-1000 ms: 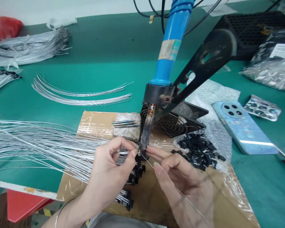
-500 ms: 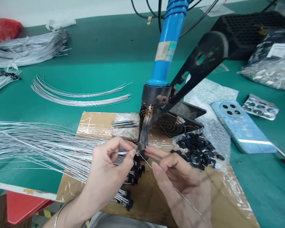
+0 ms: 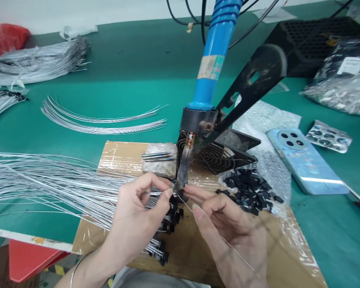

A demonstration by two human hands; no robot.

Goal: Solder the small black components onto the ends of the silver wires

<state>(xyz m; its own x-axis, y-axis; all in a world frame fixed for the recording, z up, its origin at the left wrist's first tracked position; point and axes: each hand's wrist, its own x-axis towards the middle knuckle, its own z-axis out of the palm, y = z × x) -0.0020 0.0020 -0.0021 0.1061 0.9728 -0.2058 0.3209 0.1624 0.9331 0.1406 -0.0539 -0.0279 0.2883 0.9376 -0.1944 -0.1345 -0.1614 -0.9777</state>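
A blue-handled soldering iron (image 3: 208,76) is clamped in a black stand (image 3: 252,84), its tip pointing down between my hands. My left hand (image 3: 141,208) pinches a thin white wire (image 3: 154,193) with its end at the tip. Thumb and fingers of my right hand (image 3: 225,224) close on a strand of solder wire (image 3: 240,256) that runs across the palm up to the tip. The right fingertips also rest by a small black part (image 3: 183,196) under the tip, partly hidden. Several wires with black connectors (image 3: 159,250) lie below my left hand.
Long white wires (image 3: 48,180) spread to the left, with more bundles (image 3: 102,130) behind. Loose black connectors (image 3: 250,190) are piled on bubble wrap at right, beside a blue phone (image 3: 309,164). A black fan (image 3: 222,156) sits behind the iron on cardboard (image 3: 120,154).
Both hands hold nearly the same pose at the iron's tip. The whole view has shifted very slightly; nothing is taken up or let go.
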